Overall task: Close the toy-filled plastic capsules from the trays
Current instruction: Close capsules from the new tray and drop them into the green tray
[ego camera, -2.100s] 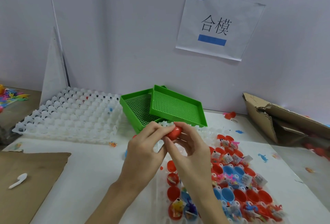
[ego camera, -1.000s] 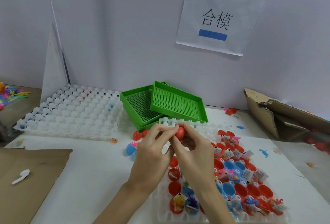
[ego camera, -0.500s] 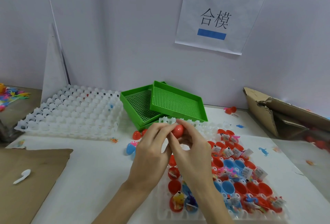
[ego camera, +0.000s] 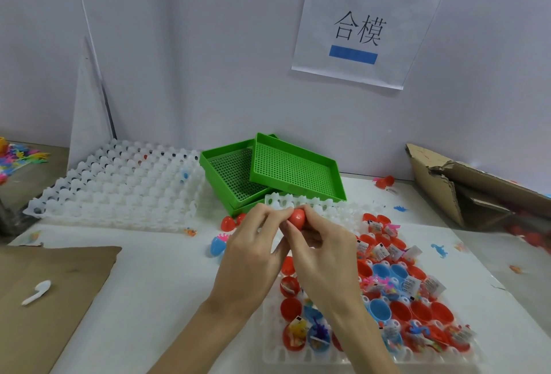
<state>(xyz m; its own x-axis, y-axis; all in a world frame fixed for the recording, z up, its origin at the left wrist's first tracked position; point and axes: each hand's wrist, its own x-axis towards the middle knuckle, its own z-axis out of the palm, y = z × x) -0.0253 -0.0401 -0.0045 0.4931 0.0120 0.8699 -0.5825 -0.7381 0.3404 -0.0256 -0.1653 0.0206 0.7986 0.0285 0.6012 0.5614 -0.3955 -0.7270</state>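
White paper covers the table (ego camera: pixel 155 269), and a sign (ego camera: pixel 362 26) is taped to the far wall. A red capsule (ego camera: pixel 297 218) is held above the near tray (ego camera: pixel 275 352), pinched between the fingertips of the left hand (ego camera: pixel 253 257) and the right hand (ego camera: pixel 323 257), both clamped on it. Its halves appear to be being pressed together. Closed capsules (ego camera: pixel 228 223) lie to the left. Next, it is probably to be set there and an open, filled capsule (ego camera: pixel 293 335) taken.

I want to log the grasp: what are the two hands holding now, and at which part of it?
A red capsule, pinched at its two ends: left hand fingertips on its left side, right hand fingertips on its right.
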